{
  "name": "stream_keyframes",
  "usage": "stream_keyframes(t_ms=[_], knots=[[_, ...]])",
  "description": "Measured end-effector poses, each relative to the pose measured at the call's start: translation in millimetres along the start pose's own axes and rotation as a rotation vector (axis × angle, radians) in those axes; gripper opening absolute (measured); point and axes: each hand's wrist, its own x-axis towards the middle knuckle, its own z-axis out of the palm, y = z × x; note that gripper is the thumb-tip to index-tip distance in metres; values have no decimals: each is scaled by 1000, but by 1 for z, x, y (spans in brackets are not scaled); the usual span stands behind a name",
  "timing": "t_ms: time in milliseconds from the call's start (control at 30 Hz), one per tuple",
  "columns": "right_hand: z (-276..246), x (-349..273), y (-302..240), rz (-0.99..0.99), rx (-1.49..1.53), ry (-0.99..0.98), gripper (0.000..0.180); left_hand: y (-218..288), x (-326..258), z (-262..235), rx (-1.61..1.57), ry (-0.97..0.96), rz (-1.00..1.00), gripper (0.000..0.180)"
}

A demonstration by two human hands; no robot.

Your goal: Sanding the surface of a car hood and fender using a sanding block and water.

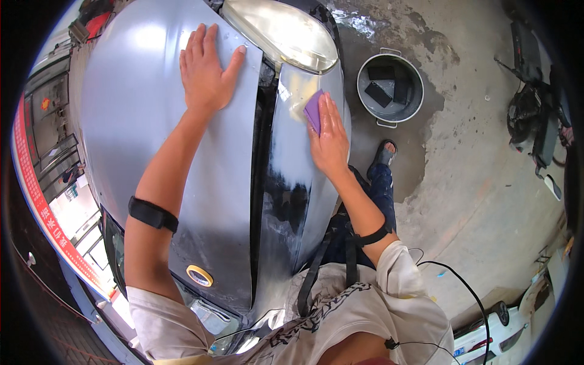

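My left hand (pixel 208 73) lies flat on the blue-grey car hood (pixel 146 109), fingers spread and nothing in it. My right hand (pixel 330 135) presses a piece of purple sandpaper (pixel 313 111) against the front fender (pixel 292 146), just below the headlight (pixel 286 33). Yellowish filler (pixel 298 88) shows on the fender beside the sandpaper. The fender looks wet, with pale sanded areas and a dark patch (pixel 290 204) lower down. Part of the sandpaper is hidden under my fingers.
A metal pot (pixel 420 104) with water and dark blocks stands on the wet floor to the right. A roll of yellow tape (pixel 199 275) rests on the hood. A dark gap (pixel 260 146) separates hood and fender. A scooter (pixel 535 97) stands at the far right, a white car (pixel 493 337) at lower right.
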Motion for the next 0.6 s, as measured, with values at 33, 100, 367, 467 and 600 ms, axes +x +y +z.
stream_keyframes(t_ms=[33, 100, 367, 467, 600], knots=[[0, 8, 1, -7, 3, 4, 71, 1, 0, 0, -11, 7, 2, 72], [0, 32, 7, -15, -10, 32, 72, 6, 1, 0, -22, 13, 0, 72], [5, -10, -14, -76, -96, 57, 75, -2, -3, 5, -36, 43, 21, 74], [3, -8, -9, -100, -92, 59, 78, 12, 1, -5, -41, 15, -15, 74], [14, 0, -1, -179, -57, 109, 77, 12, 0, -12, -42, -32, -53, 74]])
